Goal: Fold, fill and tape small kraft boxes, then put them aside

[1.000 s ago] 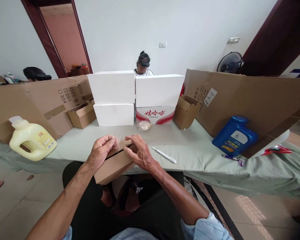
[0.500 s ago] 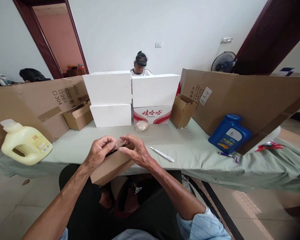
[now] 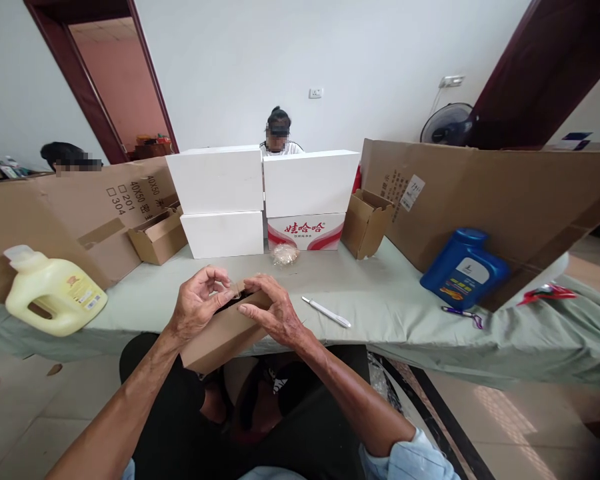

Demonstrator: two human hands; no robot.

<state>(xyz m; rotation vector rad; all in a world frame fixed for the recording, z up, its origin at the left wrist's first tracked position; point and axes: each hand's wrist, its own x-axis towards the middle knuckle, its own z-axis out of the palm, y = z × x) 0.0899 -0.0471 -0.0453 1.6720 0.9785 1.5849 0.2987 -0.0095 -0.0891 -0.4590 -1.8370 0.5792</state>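
A small brown cardboard box (image 3: 225, 339) lies tilted over my lap at the table's front edge, with a dark gap along its top. My right hand (image 3: 276, 308) grips its right end, thumb on the near side and fingers over the top. My left hand (image 3: 200, 301) is closed in a pinch at the box's top edge, beside a small tan, partly see-through piece; what exactly the fingertips hold cannot be made out. A white pen-like tool (image 3: 326, 312) lies on the green cloth to the right of my right hand.
White boxes (image 3: 221, 233) stand stacked at the back, near a crumpled clear plastic ball (image 3: 285, 254). Open cartons (image 3: 364, 225) and tall cardboard panels flank them. A yellow jug (image 3: 55, 287) stands left, a blue bottle (image 3: 463, 270) right. A person (image 3: 279, 133) sits beyond the boxes.
My right fingers have moved from the flap at the top to a grip around the box's right end. The flap piece sits lower; my left hand stays in its pinch.
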